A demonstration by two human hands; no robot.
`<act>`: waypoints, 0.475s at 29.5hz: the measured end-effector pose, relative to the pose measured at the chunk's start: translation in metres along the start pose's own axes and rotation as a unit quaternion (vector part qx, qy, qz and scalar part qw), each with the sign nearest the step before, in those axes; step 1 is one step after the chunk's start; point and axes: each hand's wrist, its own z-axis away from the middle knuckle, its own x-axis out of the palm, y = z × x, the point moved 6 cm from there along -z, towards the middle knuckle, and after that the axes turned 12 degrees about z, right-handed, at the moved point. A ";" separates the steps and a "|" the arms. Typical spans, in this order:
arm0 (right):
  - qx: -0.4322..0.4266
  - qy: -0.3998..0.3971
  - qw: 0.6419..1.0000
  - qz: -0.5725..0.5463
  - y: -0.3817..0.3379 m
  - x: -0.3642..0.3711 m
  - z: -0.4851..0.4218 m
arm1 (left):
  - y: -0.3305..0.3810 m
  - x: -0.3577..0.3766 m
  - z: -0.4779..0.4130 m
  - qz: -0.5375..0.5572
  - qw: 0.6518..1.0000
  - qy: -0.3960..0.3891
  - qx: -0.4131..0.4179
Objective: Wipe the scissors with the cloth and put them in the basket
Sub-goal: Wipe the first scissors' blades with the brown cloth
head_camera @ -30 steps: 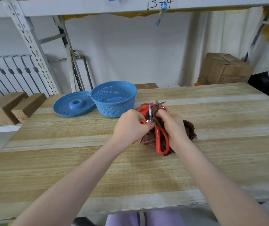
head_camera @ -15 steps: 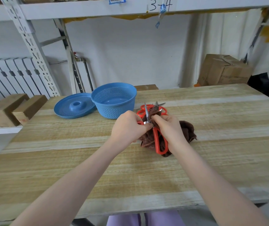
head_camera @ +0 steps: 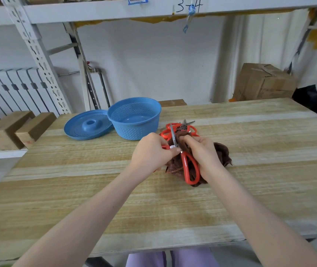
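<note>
Scissors (head_camera: 185,160) between curled fingers (head_camera: 173,150): left hand (head_camera: 151,151) pinching the pivot, right hand (head_camera: 203,153) bunching cloth (head_camera: 221,153) against the blade.

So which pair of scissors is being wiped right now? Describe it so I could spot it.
On the wooden table, right of the blue basket, the left hand and right hand meet over a brown cloth. The scissors are held between them, blade pointing away, one red handle loop nearest the viewer. The other red-handled scissors lie behind, unheld.
</note>
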 end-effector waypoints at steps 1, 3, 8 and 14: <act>0.006 0.004 1.000 -0.012 0.000 -0.001 -0.001 | 0.000 0.000 0.000 -0.002 1.000 0.000 0.000; 0.012 -0.004 1.000 -0.023 0.001 0.001 -0.001 | 0.001 -0.002 -0.001 0.001 1.000 0.001 -0.004; 0.018 -0.019 1.000 0.000 0.004 0.002 -0.001 | 0.002 -0.002 -0.002 0.011 1.000 -0.008 -0.006; 0.025 -0.020 0.999 -0.017 0.006 0.004 -0.005 | -0.001 -0.003 -0.004 0.014 1.000 -0.009 -0.022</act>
